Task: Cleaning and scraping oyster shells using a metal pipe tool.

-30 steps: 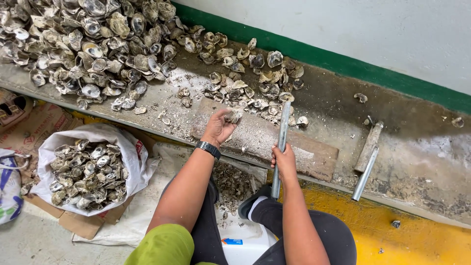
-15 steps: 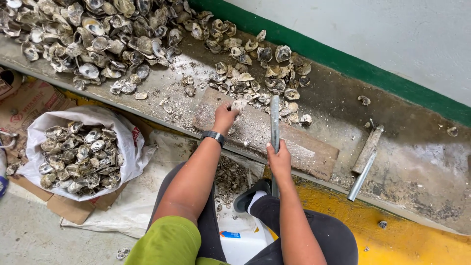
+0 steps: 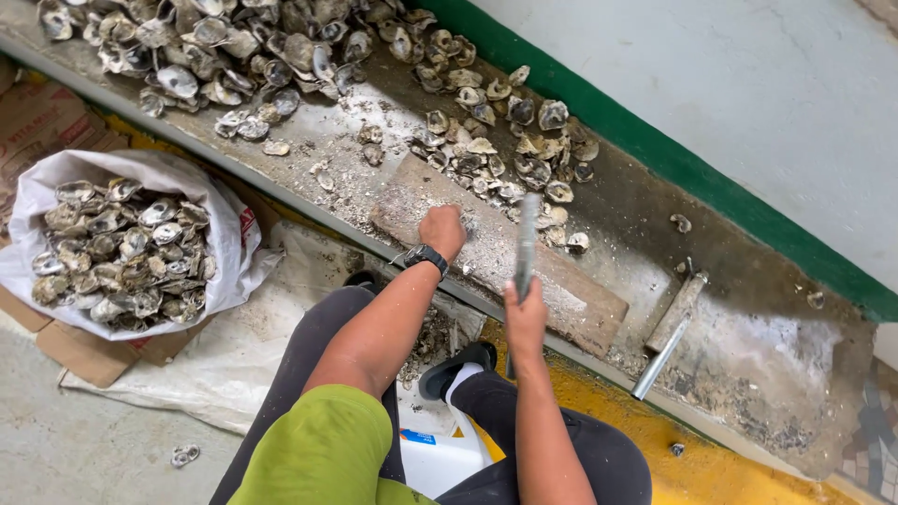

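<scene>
Bar (image 3: 526,245) blurred; shell pile (image 3: 215,47) cut off

Left hand (image 3: 442,230) closed in a loose fist, arm stretched forward, wrist low. Right hand (image 3: 524,313) clenched, forearm raised upright.

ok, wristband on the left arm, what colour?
Black. The wristband shows best in the head view, just behind the left hand on the board.

Counted: two hands, left hand (image 3: 443,227) and right hand (image 3: 524,313); two metal bars, one held bar (image 3: 526,241), one spare bar (image 3: 660,357) right of the fingers; one wooden board (image 3: 571,290); one white sack (image 3: 201,271); one wristwatch (image 3: 426,254); oyster shells (image 3: 486,140) beyond counting
</scene>
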